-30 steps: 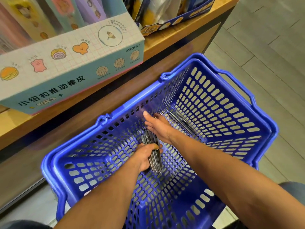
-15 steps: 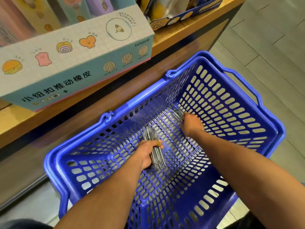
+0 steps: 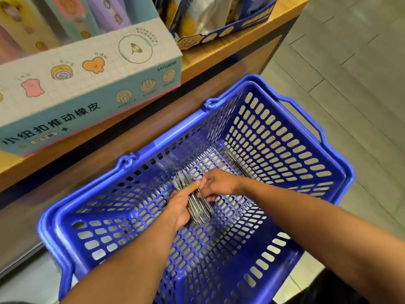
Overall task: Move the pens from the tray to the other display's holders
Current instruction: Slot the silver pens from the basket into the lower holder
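Note:
A blue perforated shopping basket (image 3: 291,119) sits below me. Inside it, my left hand (image 3: 179,207) grips a bundle of several clear-wrapped dark pens (image 3: 197,207), which point toward the basket's far wall. My right hand (image 3: 215,183) is at the same bundle from the right, its fingers curled on the pens. A few more pens (image 3: 235,160) lie on the basket floor along the far right wall. No display holders for pens are visible.
A wooden shelf (image 3: 219,53) runs along the left, just past the basket. On it stand a pastel eraser display box (image 3: 92,84) and a dark blue product box (image 3: 221,29). Grey tiled floor (image 3: 350,62) lies to the right.
My right hand has come back from the pens at the far right wall to the bundle in my left hand. The left hand has kept its grip on the bundle.

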The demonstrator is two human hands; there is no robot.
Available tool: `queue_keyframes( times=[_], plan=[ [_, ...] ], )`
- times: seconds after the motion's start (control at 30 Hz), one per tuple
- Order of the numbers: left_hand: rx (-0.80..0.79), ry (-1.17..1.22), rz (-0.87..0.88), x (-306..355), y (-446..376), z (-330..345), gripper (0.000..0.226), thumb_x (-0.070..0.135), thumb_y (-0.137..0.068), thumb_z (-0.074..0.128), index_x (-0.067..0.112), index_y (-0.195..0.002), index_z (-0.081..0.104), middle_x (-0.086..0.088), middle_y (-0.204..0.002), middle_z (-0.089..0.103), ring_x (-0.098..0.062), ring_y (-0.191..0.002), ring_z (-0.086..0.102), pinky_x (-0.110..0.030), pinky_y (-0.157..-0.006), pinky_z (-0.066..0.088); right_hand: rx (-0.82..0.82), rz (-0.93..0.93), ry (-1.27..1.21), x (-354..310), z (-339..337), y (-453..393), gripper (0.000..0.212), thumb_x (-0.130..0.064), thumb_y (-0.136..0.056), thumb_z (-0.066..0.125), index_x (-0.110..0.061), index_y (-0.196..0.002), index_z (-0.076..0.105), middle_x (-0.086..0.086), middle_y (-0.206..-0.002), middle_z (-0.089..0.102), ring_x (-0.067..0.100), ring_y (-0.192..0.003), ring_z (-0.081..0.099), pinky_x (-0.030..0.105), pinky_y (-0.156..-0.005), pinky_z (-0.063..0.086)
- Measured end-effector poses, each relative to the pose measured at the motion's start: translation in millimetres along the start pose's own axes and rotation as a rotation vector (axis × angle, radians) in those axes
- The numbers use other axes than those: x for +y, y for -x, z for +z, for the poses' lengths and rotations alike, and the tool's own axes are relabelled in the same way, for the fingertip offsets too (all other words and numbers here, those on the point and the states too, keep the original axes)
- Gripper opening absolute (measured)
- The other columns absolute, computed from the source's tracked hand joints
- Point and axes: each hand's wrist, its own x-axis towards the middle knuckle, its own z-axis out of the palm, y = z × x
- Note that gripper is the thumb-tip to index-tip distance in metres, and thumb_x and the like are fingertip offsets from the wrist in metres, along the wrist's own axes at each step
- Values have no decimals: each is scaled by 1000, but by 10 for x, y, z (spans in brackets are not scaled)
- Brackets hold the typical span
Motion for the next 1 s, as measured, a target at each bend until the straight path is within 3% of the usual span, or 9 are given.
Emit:
queue_keyframes(
  times=[0.17,0.27,0.33,0.4,0.47,0.57,0.73,0.83,1.0],
  plan=[
    [83,-2,49,2,-50,-16,84,11,-83,78,-4,-149,29,-31,-107,67,-38,-76,70,-44,-60,59,4,1,-59,23,134,-111,11,-11,-81,76,-12,-76,66,7,-72,69,16,-62,64,25,-63,56],
    [180,-54,36,-18,-94,-44,70,7,-85,74,-5,-145,39,-22,-87,66,-30,-67,66,-42,-63,58,37,37,-88,89,-73,-120,9,-18,-81,77,-11,-83,71,7,-78,72,15,-64,63,25,-63,54],
    [232,-69,38,-40,-129,-52,49,7,-87,71,-6,-132,55,-14,-75,66,-24,-62,63,-38,-63,56,313,53,-87,194,-259,-140,11,-15,-83,74,-8,-90,69,9,-80,70,20,-70,65,33,-67,57],
    [237,-76,27,-56,-152,-60,40,8,-88,71,-5,-125,60,-13,-76,67,-25,-67,64,-44,-76,57,708,120,133,316,-434,-145,18,-15,-89,66,-7,-104,61,9,-90,66,25,-82,65,40,-75,57],
    [235,-90,16,-62,-164,-72,39,8,-88,71,-5,-123,60,-13,-75,67,-27,-70,64,-54,-88,55,839,209,436,399,-534,-145,26,-18,-94,59,-7,-117,53,11,-104,60,29,-92,62,43,-81,54],
    [243,-97,16,-74,-166,-66,39,8,-88,71,-5,-123,59,-12,-73,67,-24,-67,65,-50,-81,58,729,225,633,411,-548,-206,29,-14,-96,54,-4,-123,49,16,-116,56,34,-99,60,42,-82,53],
    [247,-100,25,-95,-161,-55,41,8,-88,72,-5,-125,59,-14,-79,67,-23,-67,64,-41,-72,57,752,249,685,417,-500,-270,24,4,-89,55,-1,-112,55,18,-108,59,33,-90,61,39,-72,50],
    [244,-113,27,-68,-162,-73,40,7,-88,72,-4,-123,60,-13,-77,67,-24,-65,65,-46,-78,57,708,267,704,423,-480,-285,26,4,-89,54,0,-115,53,18,-109,57,32,-92,60,38,-73,49],
    [269,-165,70,-79,-105,-80,37,7,-88,72,0,-120,56,-13,-75,67,-24,-65,65,-43,-72,56,599,275,678,430,-483,-172,47,-8,-94,53,1,-136,35,19,-115,58,34,-102,59,36,-73,44]
  ],
)
